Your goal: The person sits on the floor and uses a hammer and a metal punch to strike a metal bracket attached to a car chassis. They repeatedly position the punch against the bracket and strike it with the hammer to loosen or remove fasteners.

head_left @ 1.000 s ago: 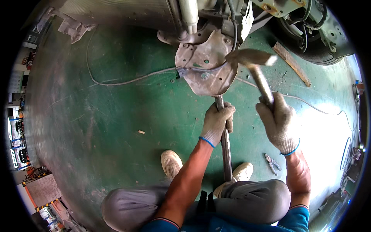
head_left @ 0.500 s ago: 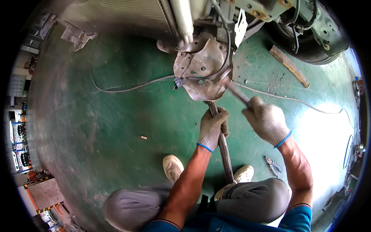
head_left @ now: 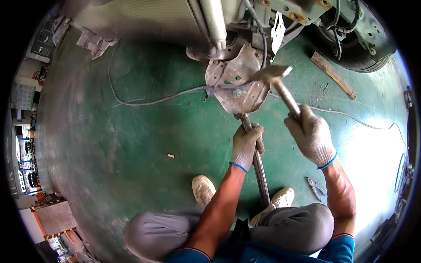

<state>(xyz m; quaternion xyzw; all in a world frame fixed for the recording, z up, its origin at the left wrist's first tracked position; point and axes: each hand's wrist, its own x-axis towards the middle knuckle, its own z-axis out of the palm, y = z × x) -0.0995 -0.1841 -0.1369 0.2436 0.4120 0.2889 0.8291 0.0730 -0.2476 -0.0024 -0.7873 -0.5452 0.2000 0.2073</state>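
Gloved, my left hand [head_left: 247,144] is wrapped round a long metal bar [head_left: 260,175]. The bar's far end meets the front edge of a dented metal plate [head_left: 239,98] on the vehicle's underside; whether it goes beneath the plate is hidden. My right hand [head_left: 313,136], gloved too, grips the handle of a hammer [head_left: 287,94]. Slightly blurred, the hammer's head appears over the right side of the plate. A dark cable [head_left: 239,85] with a connector [head_left: 209,91] lies across the plate.
Pliers [head_left: 315,189] lie on the green floor right of my shoe [head_left: 283,197]. A wooden strip [head_left: 333,74] rests near a tyre [head_left: 364,61] at the far right. A thin cable [head_left: 153,101] runs across the floor. A small block [head_left: 170,155] lies to the left.
The hammer head has come up off the plate's right edge, and its handle shows more sharply. My left hand keeps its hold on the bar. The whole view has shifted slightly.
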